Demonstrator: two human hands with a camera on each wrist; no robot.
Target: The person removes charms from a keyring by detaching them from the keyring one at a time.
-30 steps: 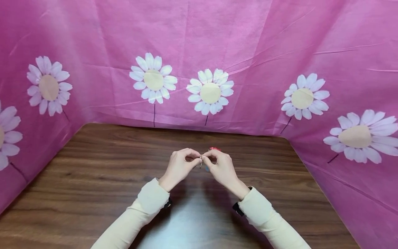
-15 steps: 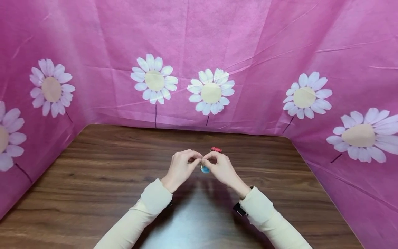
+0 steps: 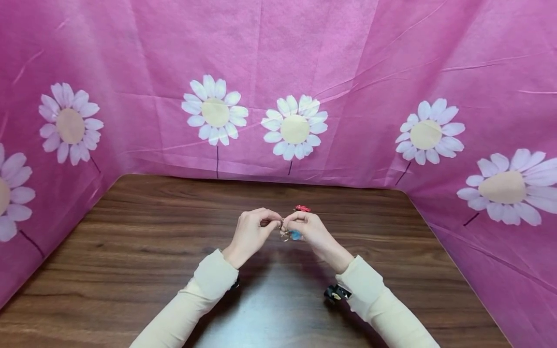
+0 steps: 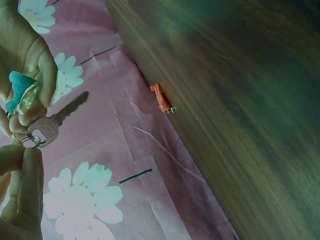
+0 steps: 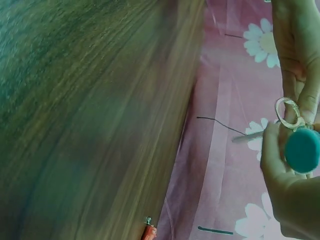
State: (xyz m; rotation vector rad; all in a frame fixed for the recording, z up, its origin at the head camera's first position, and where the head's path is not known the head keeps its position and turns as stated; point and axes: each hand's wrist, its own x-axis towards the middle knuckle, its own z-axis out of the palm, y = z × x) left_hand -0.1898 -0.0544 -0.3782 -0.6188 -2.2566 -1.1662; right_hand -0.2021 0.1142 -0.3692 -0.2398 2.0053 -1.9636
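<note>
In the head view my left hand (image 3: pixel 254 234) and right hand (image 3: pixel 316 234) meet at the fingertips over the table. My left thumb and finger pinch a thin metal ring (image 4: pixel 35 140) at the head of a silver key (image 4: pixel 46 129), its toothed blade pointing away. My right hand grips a keychain with curled fingers. Its round blue charm (image 5: pixel 303 150) hangs at the palm side, and a gold ring (image 5: pixel 287 113) stands out beside the fingertips. The joint between key ring and keychain is partly hidden by fingers.
A small red charm (image 3: pixel 302 209) with a metal end lies on the brown wooden table (image 3: pixel 174 241), just beyond my right hand. A pink cloth (image 3: pixel 165 58) with white daisies walls the table's back and sides.
My right hand has turned and its wrist swung slightly right. The blue charm and gold ring now show below its fingers. My left hand keeps its pinch nearly in place.
</note>
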